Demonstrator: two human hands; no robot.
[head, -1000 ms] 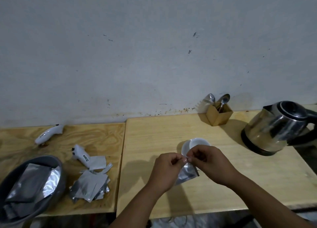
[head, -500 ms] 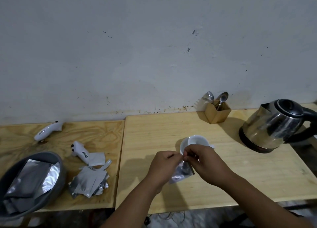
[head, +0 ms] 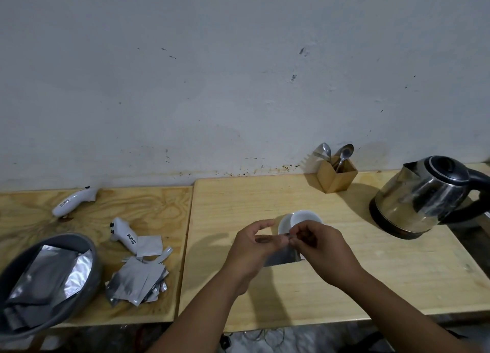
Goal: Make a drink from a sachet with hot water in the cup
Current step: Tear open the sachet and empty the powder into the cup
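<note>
The person's left hand (head: 250, 249) and right hand (head: 319, 249) meet above the light wooden table (head: 344, 281). Both pinch the top edge of a silver foil sachet (head: 282, 256), which hangs down below the fingers; the left thumb and curled fingers hold its left corner, and the right fingertips are clamped on it just beside them. Whether the sachet is already torn cannot be told. Just beyond the fingers stands the white cup (head: 305, 217) on its saucer (head: 285, 224), partly hidden by the right hand. Farther to the right of the fingers is the steel electric kettle (head: 424, 196). Beyond the cup, near the wall, a wooden holder (head: 336, 176) keeps two spoons (head: 344, 153). Far to the left of the fingers lie a pile of foil sachets (head: 135, 281) and a grey bowl (head: 87, 249) with more.
</note>
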